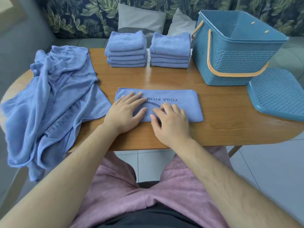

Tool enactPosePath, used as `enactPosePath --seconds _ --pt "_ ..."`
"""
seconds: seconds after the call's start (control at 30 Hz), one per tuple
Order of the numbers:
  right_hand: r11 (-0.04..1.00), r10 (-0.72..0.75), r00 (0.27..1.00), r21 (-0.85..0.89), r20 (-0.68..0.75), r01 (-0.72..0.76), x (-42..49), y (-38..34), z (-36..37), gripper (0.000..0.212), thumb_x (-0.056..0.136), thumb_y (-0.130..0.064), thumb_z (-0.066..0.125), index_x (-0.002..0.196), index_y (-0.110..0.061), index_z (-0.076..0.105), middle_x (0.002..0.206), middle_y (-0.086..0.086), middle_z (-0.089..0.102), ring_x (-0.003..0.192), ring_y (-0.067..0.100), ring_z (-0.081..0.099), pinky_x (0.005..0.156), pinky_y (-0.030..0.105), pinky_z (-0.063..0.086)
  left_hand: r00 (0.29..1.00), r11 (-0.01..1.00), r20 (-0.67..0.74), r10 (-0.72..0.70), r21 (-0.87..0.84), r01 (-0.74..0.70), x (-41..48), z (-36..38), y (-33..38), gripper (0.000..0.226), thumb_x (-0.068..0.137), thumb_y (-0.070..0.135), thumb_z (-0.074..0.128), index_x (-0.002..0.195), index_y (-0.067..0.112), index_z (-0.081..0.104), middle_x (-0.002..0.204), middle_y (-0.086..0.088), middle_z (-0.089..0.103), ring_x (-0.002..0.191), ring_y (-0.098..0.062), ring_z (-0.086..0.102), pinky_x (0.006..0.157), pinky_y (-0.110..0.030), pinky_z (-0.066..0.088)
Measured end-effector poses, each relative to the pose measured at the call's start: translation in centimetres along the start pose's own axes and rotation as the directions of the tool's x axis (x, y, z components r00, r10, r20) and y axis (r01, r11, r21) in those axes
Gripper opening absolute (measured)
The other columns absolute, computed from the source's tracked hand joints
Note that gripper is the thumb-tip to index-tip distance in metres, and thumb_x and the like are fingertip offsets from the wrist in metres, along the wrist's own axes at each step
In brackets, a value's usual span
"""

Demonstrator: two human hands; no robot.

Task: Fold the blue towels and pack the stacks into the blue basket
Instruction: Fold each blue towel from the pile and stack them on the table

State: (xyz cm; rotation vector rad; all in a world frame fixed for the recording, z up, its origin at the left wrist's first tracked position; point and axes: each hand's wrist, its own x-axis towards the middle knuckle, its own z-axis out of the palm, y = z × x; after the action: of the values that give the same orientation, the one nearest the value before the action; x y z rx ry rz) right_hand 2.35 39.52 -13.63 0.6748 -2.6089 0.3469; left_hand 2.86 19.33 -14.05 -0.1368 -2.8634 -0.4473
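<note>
Left hand (125, 112) and right hand (171, 123) press towel (187, 109) (lettering up)

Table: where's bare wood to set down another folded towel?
Free: the strip between the half-folded towel and the two stacks, and the patch right of that towel, before the basket. Crowded: the left end under the unfolded pile, the right end with basket and lid.

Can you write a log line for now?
left hand: flat on folded towel | right hand: fingers bent on towel | stacks: two | basket: lid off
</note>
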Motion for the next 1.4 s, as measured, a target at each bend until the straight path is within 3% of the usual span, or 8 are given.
enactPosePath --seconds 0.3,0.43,0.57,0.7,0.93,1.17,1.3,1.4 --pt "0.977 0.147 0.956 -0.187 0.254 -0.101 0.8 -1.2 -1.0 0.058 0.103 -0.055 0.024 0.128 -0.020 0.064 0.135 -0.003 0.060 0.122 0.025 0.052 0.094 0.043 0.036 0.985 0.981 0.092 -0.144 0.144 0.130 -1.9 -0.1 2.2 0.062 0.102 0.059 0.031 0.159 0.036 0.022 0.168 0.001 0.015 0.155 -0.025 0.012 0.125 -0.042 0.010" --pt "0.983 0.178 0.909 -0.037 0.378 -0.177 0.9 -0.7 -0.3 0.067 0.101 -0.059 0.029 0.154 -0.020 0.041 0.165 -0.005 0.031 0.153 0.022 0.021 0.121 0.049 0.023 0.990 0.965 0.053 -0.130 0.237 0.115 -3.2 -0.6 3.2 0.059 0.101 0.061 0.032 0.155 0.037 0.033 0.163 -0.005 0.031 0.145 -0.030 0.032 0.115 -0.042 0.028" --pt "0.969 0.101 0.879 0.153 0.466 -0.192 1.8 1.6 -0.5 0.062 0.103 -0.047 0.039 0.159 -0.026 0.030 0.169 -0.013 0.014 0.157 0.015 -0.002 0.127 0.038 0.003 0.996 0.976 0.054 -0.067 0.212 0.054 -4.3 -2.0 3.4 0.063 0.093 0.068 0.024 0.144 0.043 0.051 0.132 0.003 0.055 0.115 -0.025 0.048 0.098 -0.038 0.037" --pt "0.965 0.134 0.940 0.176 0.312 -0.196 1.3 0.6 -0.9 0.049 0.099 -0.031 0.050 0.147 -0.025 0.052 0.164 0.002 0.031 0.154 0.029 0.013 0.121 0.044 0.025 1.000 0.999 -0.003 0.026 0.048 -0.026 -4.5 -2.8 2.9 0.045 0.093 0.060 0.042 0.124 0.041 0.068 0.101 0.008 0.053 0.098 -0.019 0.047 0.094 -0.042 0.039" --pt "0.985 0.149 0.920 0.032 0.362 -0.172 -0.1 -1.9 -0.7 0.058 0.098 -0.057 0.044 0.149 -0.031 0.048 0.153 0.007 0.036 0.137 0.030 0.032 0.116 0.039 0.027 0.991 0.999 0.123 -0.045 -0.012 0.046 -4.4 -2.1 0.8 0.051 0.096 0.062 0.045 0.146 0.051 0.043 0.160 0.016 0.030 0.150 -0.022 0.023 0.121 -0.046 0.020" --pt "0.979 0.014 0.920 0.182 0.391 -0.092 2.2 3.1 -1.6 0.046 0.101 -0.046 0.052 0.147 -0.041 0.050 0.163 -0.011 0.030 0.154 0.018 0.018 0.122 0.032 0.018 0.999 0.999 0.010 0.037 0.006 -0.037 -4.3 -3.4 1.3 0.052 0.085 0.072 0.048 0.125 0.044 0.067 0.100 0.014 0.051 0.093 -0.015 0.041 0.088 -0.041 0.043" --pt "0.964 -0.115 0.892 0.265 0.437 -0.006 2.0 4.4 -1.9 0.050 0.100 -0.053 0.050 0.149 -0.045 0.043 0.167 -0.016 0.020 0.156 0.015 0.013 0.126 0.038 0.016 0.992 0.993 0.055 0.110 0.028 -0.112 -4.8 -2.9 1.4 0.052 0.090 0.069 0.053 0.137 0.046 0.056 0.132 0.014 0.050 0.127 -0.019 0.041 0.107 -0.041 0.032" --pt "0.973 -0.179 0.802 0.221 0.570 0.060 1.6 3.8 -1.5 0.062 0.097 -0.070 0.032 0.155 -0.053 0.020 0.168 -0.022 0.001 0.156 0.008 -0.003 0.127 0.041 -0.001 0.976 0.995 0.197 0.093 0.025 -0.100 -4.6 -2.2 1.0 0.068 0.094 0.070 0.035 0.156 0.046 0.022 0.166 0.015 0.013 0.155 -0.012 0.004 0.125 -0.037 0.003"
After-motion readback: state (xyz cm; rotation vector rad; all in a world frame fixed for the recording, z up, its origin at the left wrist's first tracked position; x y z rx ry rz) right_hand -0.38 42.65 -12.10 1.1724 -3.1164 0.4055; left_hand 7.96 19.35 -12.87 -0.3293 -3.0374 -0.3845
